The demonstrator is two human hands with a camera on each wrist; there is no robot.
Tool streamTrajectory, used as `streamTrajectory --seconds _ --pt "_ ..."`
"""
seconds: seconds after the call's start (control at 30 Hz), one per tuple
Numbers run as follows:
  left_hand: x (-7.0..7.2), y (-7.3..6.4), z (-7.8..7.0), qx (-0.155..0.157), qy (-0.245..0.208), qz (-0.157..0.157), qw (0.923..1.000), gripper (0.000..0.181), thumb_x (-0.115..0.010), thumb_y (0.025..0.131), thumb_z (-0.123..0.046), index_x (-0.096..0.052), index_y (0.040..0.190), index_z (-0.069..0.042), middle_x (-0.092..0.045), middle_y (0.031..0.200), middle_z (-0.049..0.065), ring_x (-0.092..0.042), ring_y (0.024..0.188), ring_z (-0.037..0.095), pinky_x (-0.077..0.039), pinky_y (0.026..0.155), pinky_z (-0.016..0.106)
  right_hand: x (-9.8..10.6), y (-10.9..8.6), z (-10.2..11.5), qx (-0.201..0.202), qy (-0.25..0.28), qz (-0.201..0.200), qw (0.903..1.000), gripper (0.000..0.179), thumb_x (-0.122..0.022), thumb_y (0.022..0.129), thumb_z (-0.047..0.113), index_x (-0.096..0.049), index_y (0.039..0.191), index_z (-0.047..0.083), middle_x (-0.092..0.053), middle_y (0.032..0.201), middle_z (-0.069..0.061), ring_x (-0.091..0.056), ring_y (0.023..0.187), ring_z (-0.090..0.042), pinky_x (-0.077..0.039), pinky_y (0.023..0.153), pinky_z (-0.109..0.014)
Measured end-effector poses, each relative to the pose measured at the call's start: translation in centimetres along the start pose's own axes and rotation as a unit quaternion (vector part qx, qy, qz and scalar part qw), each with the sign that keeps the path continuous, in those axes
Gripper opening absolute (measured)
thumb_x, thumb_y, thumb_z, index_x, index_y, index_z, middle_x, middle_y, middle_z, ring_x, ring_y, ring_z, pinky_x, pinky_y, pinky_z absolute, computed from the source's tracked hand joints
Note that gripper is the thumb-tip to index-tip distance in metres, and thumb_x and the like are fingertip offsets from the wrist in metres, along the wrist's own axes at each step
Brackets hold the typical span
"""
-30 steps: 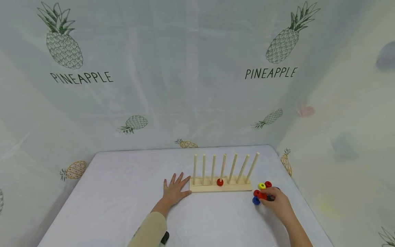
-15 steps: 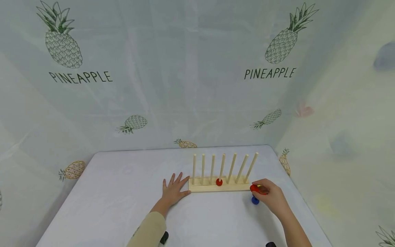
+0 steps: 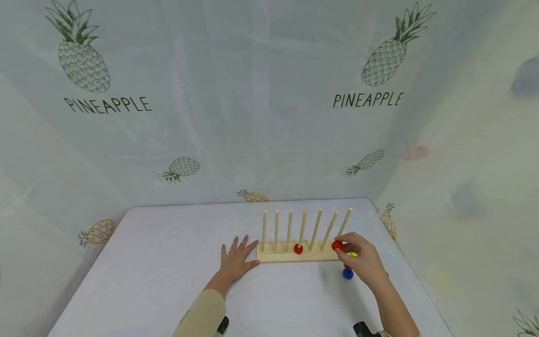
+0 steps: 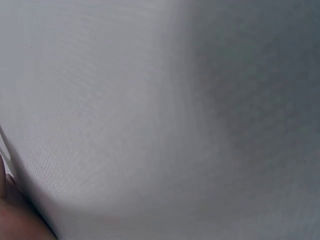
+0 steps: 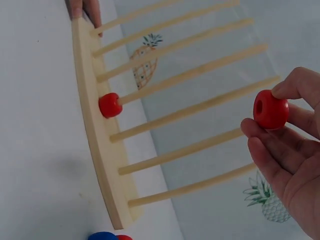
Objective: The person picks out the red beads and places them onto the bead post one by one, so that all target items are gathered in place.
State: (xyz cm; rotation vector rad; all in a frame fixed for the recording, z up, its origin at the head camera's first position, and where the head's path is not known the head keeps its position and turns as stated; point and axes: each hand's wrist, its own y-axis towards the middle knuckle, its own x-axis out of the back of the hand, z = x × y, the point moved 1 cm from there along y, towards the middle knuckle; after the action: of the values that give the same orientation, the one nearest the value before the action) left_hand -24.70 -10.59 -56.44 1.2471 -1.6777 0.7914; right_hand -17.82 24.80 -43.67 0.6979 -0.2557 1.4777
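My right hand (image 3: pixel 361 256) pinches a red bead (image 5: pixel 270 110) between thumb and fingers, its hole showing in the right wrist view. It is raised beside the right end of a wooden peg rack (image 3: pixel 278 257) with several upright pegs. Another red bead (image 3: pixel 298 249) sits at the foot of the middle peg. My left hand (image 3: pixel 236 263) lies flat on the table, fingers spread, thumb and fingertip right at the rack's left end. Under the right hand lie a blue bead (image 3: pixel 347 273) and a partly hidden yellow bead (image 3: pixel 353 254); a bit of red shows behind the blue one.
The rack stands on a white table (image 3: pixel 168 262), right of the middle. A cloth with printed pineapples (image 3: pixel 227 117) hangs behind it. A dark device (image 3: pixel 363 329) is at the right wrist, and another dark piece (image 3: pixel 223 325) at the left sleeve.
My right hand has picked a red bead from the group at the right and carried it up and left toward the rack. The left hand stays in place.
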Motion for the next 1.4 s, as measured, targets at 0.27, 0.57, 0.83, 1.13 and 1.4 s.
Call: streamTrajectory --seconds 0.27,0.57,0.83,1.13,1.4 --pt "0.0 0.0 0.5 -0.006 0.003 0.000 1.0000 0.067 -0.062 0.090 -0.052 -0.043 0.148 -0.022 -0.026 0.158 0.014 -0.012 0.145 0.044 0.002 0.105 0.072 -0.5 1.0 1.3 0.046 -0.003 -0.029 0.9985 0.022 -0.073 0.085 0.002 -0.070 0.106 0.008 -0.064 0.098 0.003 -0.064 0.083 -0.013 -0.055 0.068 -0.024" --pt "0.0 0.0 0.2 -0.006 0.007 0.002 1.0000 0.068 -0.061 0.090 -0.055 -0.044 0.148 -0.025 -0.027 0.158 0.012 -0.012 0.145 0.042 0.000 0.105 0.072 -1.2 1.9 2.9 0.047 0.055 -0.054 0.9960 0.023 -0.074 0.085 0.002 -0.071 0.108 0.003 -0.063 0.102 -0.005 -0.060 0.083 -0.011 -0.051 0.074 -0.015" --pt "-0.3 0.1 0.2 0.000 0.006 -0.001 1.0000 0.067 -0.062 0.089 -0.055 -0.044 0.148 -0.026 -0.027 0.158 0.011 -0.012 0.146 0.040 0.000 0.106 0.071 -1.6 2.5 6.0 0.044 0.079 -0.073 0.9933 0.023 -0.076 0.082 -0.002 -0.070 0.104 -0.003 -0.062 0.098 -0.012 -0.060 0.080 -0.013 -0.052 0.078 -0.016" --pt "-0.2 0.0 0.2 0.002 0.007 -0.001 1.0000 0.067 -0.062 0.090 -0.054 -0.044 0.148 -0.026 -0.026 0.158 0.011 -0.012 0.146 0.041 0.000 0.106 0.071 -3.0 3.9 4.7 0.026 0.133 -0.091 0.9866 0.025 -0.080 0.080 0.004 -0.072 0.104 0.001 -0.063 0.100 -0.010 -0.058 0.082 -0.015 -0.051 0.076 -0.014" --pt "-0.3 0.1 0.5 0.001 0.002 0.001 1.0000 0.068 -0.061 0.090 -0.055 -0.044 0.148 -0.026 -0.026 0.159 0.011 -0.011 0.146 0.041 0.001 0.106 0.071 -4.0 4.6 4.9 0.003 0.161 -0.121 0.9795 0.030 -0.083 0.077 0.009 -0.070 0.103 0.003 -0.062 0.100 -0.008 -0.059 0.081 -0.016 -0.052 0.072 -0.015"
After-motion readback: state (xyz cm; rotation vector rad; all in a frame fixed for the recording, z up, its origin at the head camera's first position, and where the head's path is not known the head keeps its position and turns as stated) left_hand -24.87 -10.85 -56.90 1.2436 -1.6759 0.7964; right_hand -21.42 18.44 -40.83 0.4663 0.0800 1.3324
